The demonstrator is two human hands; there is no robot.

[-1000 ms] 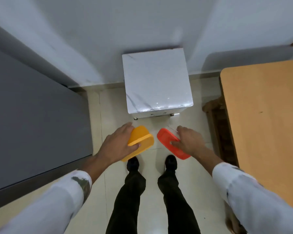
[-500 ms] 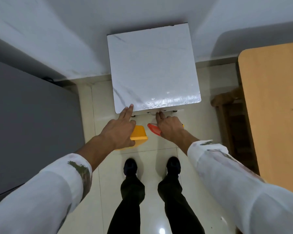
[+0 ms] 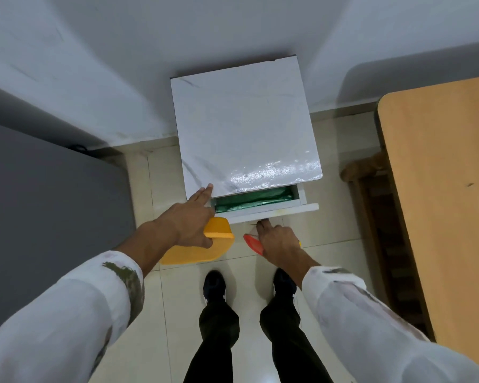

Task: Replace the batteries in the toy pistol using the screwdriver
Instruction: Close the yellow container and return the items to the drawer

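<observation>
My left hand (image 3: 187, 225) holds a yellow-orange plastic box (image 3: 202, 244) with the thumb over its rim, while its index finger rests on the front edge of the white marble-top cabinet (image 3: 244, 128). My right hand (image 3: 277, 241) holds a red lid or container (image 3: 253, 244), and its fingers hook under the front of the cabinet's drawer (image 3: 274, 212). The drawer stands partly pulled out, and a shiny green item (image 3: 253, 199) lies inside. No toy pistol, screwdriver or batteries are visible.
A wooden table (image 3: 437, 189) fills the right side, with a dark wooden chair or stool (image 3: 371, 194) tucked beside it. A grey surface (image 3: 47, 203) runs along the left. My legs and dark shoes stand on the tiled floor (image 3: 172, 313) before the cabinet.
Both hands went from holding the containers in front of me to the cabinet's front edge. The drawer, shut before, has come out partway and shows the green item.
</observation>
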